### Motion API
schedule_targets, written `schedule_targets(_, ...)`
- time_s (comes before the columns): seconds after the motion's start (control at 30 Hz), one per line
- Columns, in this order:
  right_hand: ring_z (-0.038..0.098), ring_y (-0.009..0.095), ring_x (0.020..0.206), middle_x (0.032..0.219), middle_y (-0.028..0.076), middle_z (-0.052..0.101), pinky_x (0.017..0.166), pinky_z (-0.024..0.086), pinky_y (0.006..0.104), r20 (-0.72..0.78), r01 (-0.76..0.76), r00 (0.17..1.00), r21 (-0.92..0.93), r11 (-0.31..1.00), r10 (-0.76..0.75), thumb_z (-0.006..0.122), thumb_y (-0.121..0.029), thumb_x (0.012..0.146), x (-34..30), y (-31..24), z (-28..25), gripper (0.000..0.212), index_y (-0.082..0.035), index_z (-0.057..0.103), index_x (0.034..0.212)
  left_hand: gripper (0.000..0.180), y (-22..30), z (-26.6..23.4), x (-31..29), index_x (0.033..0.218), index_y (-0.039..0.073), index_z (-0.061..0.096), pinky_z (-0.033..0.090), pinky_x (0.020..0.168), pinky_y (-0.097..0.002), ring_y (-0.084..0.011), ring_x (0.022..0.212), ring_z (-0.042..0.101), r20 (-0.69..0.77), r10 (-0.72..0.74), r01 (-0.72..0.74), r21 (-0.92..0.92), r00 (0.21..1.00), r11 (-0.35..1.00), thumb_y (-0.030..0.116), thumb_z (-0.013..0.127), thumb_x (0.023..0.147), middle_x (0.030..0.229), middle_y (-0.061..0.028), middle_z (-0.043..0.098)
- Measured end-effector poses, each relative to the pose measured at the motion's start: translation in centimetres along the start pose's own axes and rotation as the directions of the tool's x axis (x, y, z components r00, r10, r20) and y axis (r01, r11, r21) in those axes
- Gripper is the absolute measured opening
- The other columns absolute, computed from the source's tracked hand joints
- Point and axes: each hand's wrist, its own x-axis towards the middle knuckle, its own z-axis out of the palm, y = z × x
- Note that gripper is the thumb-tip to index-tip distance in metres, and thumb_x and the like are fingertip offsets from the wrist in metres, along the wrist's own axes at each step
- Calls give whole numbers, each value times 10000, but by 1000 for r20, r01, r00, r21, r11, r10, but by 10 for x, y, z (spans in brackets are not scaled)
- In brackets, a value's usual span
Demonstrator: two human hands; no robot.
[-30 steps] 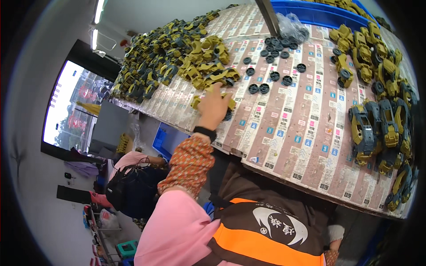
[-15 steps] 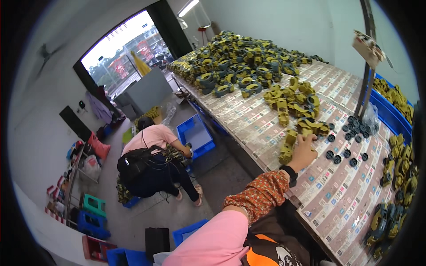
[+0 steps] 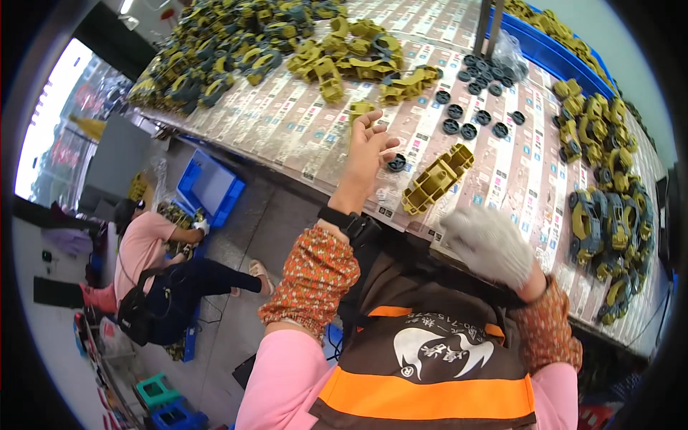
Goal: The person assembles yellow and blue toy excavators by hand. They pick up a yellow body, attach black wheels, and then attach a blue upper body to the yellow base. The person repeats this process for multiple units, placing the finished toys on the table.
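My bare left hand (image 3: pixel 369 154) hovers over the table's near edge with its fingers apart and nothing in them. Just beyond its fingertips lies a yellow plastic part (image 3: pixel 360 109), partly hidden. Close to the left hand's right side is a single black toy wheel (image 3: pixel 395 163). A yellow toy car body (image 3: pixel 438 179) rests between my two hands, slanting across the table. My right hand (image 3: pixel 487 242), in a white knitted glove, is near the car body's lower right; its fingers are blurred, so their grip is unclear.
More black wheels (image 3: pixel 484 117) lie scattered beyond the car body. Yellow car bodies (image 3: pixel 351 54) and a large yellow-and-grey heap (image 3: pixel 215 54) cover the far left. Rows of assembled parts (image 3: pixel 609 208) line the right. A metal post (image 3: pixel 491 32) stands by a blue crate (image 3: pixel 552 50). A co-worker (image 3: pixel 150 244) bends at left.
My left hand has come off the yellow parts and drawn nearer with fingers spread. My gloved right hand and a car body at the near edge now show. The view has turned right and downward.
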Motion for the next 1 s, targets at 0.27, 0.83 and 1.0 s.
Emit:
schedule_targets(0.27, 666, 413, 1096, 1168, 146, 682, 903, 564, 496, -86, -90, 993, -86, 992, 83, 723, -145, 859, 32, 26, 36, 338, -60, 685, 1184, 759, -36, 41, -28, 1551, 83, 420, 519, 1037, -398, -267, 1220, 608, 416, 192, -453, 738, 889, 501, 334, 821, 958, 1423, -199, 548)
schedule_targets(0.83, 723, 369, 912, 980, 164, 720, 804, 584, 473, -282, -59, 957, 57, 997, 73, 701, -166, 929, 121, 52, 48, 155, -52, 725, 1030, 545, 3, -34, -122, 1490, 12, 513, 611, 960, -430, -267, 1139, 708, 94, -59, 94, -420, 994, 903, 200, 652, 998, 1331, -142, 664)
schedule_targets(1.0, 732, 378, 951, 1004, 189, 721, 823, 591, 498, -98, -104, 991, -180, 978, 87, 723, -271, 912, 153, 38, 69, 244, -49, 713, 1013, 527, -7, -39, -147, 1497, 59, 498, 610, 912, -449, -258, 1052, 718, 60, -98, 114, -423, 993, 899, 234, 672, 1031, 1218, -117, 673)
